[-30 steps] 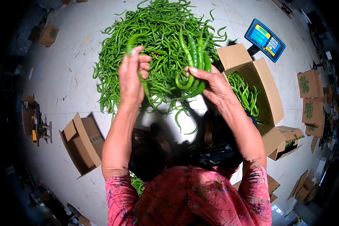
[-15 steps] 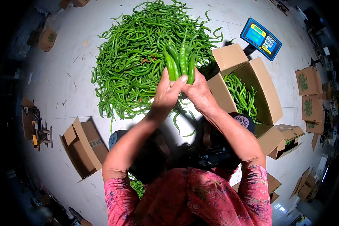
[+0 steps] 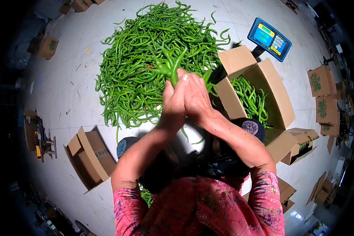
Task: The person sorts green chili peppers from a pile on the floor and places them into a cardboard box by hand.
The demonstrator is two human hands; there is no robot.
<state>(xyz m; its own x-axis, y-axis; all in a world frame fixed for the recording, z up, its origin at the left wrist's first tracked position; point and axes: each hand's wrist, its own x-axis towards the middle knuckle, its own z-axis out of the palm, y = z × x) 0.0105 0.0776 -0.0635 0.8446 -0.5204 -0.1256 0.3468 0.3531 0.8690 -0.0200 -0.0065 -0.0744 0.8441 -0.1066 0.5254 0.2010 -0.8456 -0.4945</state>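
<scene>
A bunch of long green chili peppers (image 3: 172, 67) fans out above my hands, over the near part of the pile. My left hand (image 3: 173, 101) is closed around the lower ends of the bunch. Pressed against it, my right hand (image 3: 197, 93) wraps over the same peppers, with the thumb on top and the fingers folded. A few peppers poke out past the right hand's outer side. The lower ends inside the hands are hidden. Beyond lies a large heap of green chili peppers (image 3: 129, 74) on the floor, with a bit of red among them.
To the right, an open cardboard box (image 3: 277, 92) holds green peppers, by a scale with a lit display (image 3: 270, 39). An open cardboard box (image 3: 91, 157) stands at left. More printed boxes (image 3: 321, 81) line the right side. Loose peppers (image 3: 185, 134) lie between my feet.
My right hand has turned over and folded across the front of the bunch. The peppers have shifted left and lower, from upright to a splayed, tilted fan.
</scene>
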